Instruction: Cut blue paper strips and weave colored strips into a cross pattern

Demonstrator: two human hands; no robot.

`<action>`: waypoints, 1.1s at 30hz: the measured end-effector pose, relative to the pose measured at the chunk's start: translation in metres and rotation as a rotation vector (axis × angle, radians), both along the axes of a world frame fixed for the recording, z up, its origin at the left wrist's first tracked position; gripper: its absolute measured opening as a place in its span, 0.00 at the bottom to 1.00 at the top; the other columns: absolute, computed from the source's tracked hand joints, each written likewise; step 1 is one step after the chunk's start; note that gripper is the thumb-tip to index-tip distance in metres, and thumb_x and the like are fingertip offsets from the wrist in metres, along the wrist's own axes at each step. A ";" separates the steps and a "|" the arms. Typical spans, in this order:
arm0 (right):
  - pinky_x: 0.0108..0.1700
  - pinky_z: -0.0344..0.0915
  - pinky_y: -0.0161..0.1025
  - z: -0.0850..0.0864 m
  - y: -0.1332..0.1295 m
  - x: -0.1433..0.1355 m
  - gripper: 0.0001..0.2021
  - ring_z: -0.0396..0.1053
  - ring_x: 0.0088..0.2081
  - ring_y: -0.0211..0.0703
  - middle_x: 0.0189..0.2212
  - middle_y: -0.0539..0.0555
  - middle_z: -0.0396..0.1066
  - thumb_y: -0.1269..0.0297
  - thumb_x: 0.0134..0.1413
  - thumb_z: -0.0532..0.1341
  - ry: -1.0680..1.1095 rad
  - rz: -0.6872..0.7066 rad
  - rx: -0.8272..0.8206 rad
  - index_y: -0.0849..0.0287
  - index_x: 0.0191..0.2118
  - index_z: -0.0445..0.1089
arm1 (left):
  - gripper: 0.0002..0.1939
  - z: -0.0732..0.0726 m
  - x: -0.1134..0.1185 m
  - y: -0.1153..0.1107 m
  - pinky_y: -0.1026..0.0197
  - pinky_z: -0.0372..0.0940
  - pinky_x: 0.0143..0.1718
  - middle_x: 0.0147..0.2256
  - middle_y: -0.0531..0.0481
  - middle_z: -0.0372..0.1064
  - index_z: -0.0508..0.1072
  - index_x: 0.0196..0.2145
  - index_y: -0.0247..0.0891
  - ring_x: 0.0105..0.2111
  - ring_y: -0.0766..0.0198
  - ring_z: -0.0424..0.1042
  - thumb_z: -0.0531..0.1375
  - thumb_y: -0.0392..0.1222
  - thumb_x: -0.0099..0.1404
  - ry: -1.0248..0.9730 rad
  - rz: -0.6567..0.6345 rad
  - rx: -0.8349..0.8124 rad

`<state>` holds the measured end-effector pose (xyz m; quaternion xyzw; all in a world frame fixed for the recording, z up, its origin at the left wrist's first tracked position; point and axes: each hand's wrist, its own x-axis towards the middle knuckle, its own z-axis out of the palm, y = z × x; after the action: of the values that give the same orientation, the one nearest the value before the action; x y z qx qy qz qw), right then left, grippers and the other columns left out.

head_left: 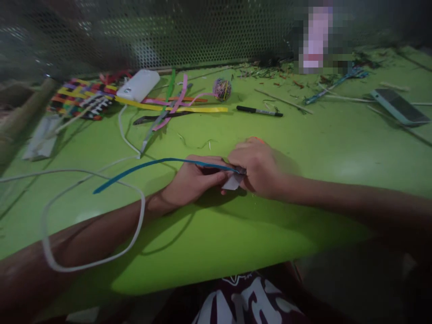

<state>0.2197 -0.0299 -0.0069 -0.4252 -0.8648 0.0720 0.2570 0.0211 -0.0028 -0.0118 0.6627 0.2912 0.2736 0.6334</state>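
My left hand (199, 177) and my right hand (258, 168) meet above the near part of the green table. Between them a blue strip (165, 159) is pinched at its right end; its long free end arches out to the left over my left wrist. A small white piece (232, 181) pokes out below the strip, between my fingers. My right hand is curled closed, and its fingertips are hidden. My left thumb presses along the lower side of the strip. A bit of orange shows just behind my right knuckles.
A white cable (144, 211) loops over my left forearm to a white power bank (139, 85). Beyond lie coloured strips (175, 105), a woven piece (81, 99), a ball of bands (222, 89), a black marker (259, 111) and a phone (400, 106). Scraps litter the green table (209, 243).
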 end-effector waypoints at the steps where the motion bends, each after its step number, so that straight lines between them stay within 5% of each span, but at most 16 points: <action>1: 0.35 0.49 0.38 0.003 0.001 0.003 0.09 0.54 0.26 0.38 0.20 0.46 0.59 0.76 0.42 0.57 0.003 0.026 -0.018 0.56 0.22 0.56 | 0.06 -0.003 0.000 0.000 0.65 0.67 0.27 0.24 0.51 0.73 0.80 0.30 0.34 0.24 0.67 0.70 0.66 0.38 0.64 -0.032 0.014 -0.053; 5: 0.34 0.53 0.37 0.020 0.005 0.018 0.06 0.58 0.27 0.38 0.25 0.47 0.66 0.72 0.55 0.59 0.042 0.098 -0.072 0.56 0.28 0.63 | 0.08 -0.013 0.000 0.002 0.66 0.65 0.26 0.23 0.51 0.73 0.79 0.29 0.34 0.23 0.68 0.70 0.69 0.42 0.62 -0.136 0.073 -0.156; 11: 0.38 0.59 0.39 0.027 0.005 0.025 0.07 0.67 0.34 0.41 0.34 0.52 0.73 0.67 0.70 0.57 -0.037 0.246 0.130 0.55 0.45 0.73 | 0.09 -0.013 0.000 0.004 0.67 0.65 0.28 0.24 0.52 0.73 0.78 0.29 0.33 0.24 0.70 0.69 0.70 0.40 0.61 -0.160 0.037 -0.188; 33: 0.36 0.61 0.41 0.025 0.006 0.027 0.09 0.66 0.29 0.41 0.28 0.50 0.73 0.68 0.71 0.56 -0.312 0.244 0.463 0.58 0.42 0.74 | 0.07 -0.009 0.005 0.011 0.69 0.65 0.26 0.23 0.53 0.73 0.78 0.31 0.30 0.22 0.72 0.69 0.68 0.38 0.60 -0.207 -0.032 -0.207</action>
<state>0.2470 -0.0235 0.0177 -0.2542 -0.9321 -0.1627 0.2004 0.0262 0.0083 -0.0212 0.5665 0.2402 0.2990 0.7294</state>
